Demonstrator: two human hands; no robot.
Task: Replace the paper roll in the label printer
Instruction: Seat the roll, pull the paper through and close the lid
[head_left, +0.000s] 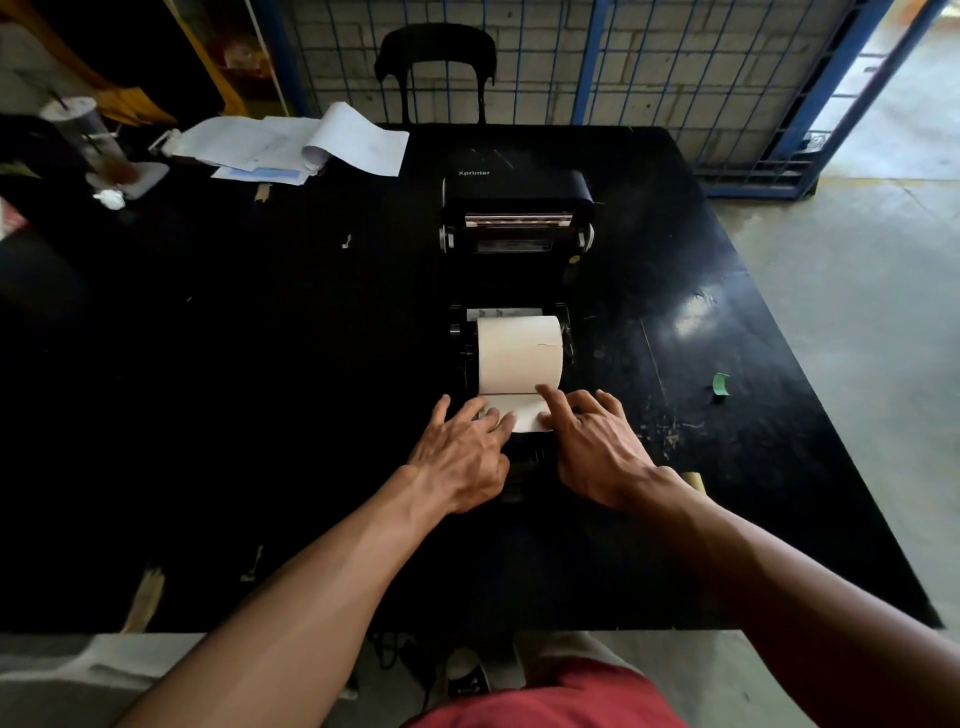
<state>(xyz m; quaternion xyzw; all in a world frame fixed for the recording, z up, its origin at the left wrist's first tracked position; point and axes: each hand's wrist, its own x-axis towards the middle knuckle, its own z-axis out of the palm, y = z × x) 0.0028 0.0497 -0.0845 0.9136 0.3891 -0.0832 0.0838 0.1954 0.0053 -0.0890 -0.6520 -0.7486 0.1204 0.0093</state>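
A black label printer (467, 338) sits on the black table (260, 364), its lid (517, 202) swung open and standing upright at the back. A white paper roll (519, 353) lies in the printer's bay. A loose strip of paper (524, 410) runs from the roll toward me over the front edge. My left hand (462, 452) rests on the strip's left side with fingers spread. My right hand (597, 447) presses on the strip's right side, its index finger touching the base of the roll. Whether either hand pinches the paper is unclear.
A stack of white papers (291, 145) lies at the back left beside a clear plastic cup (91, 140). A small green scrap (721, 385) lies at the right. A black chair (436, 67) and a blue wire fence (675, 62) stand behind the table. Concrete floor lies to the right.
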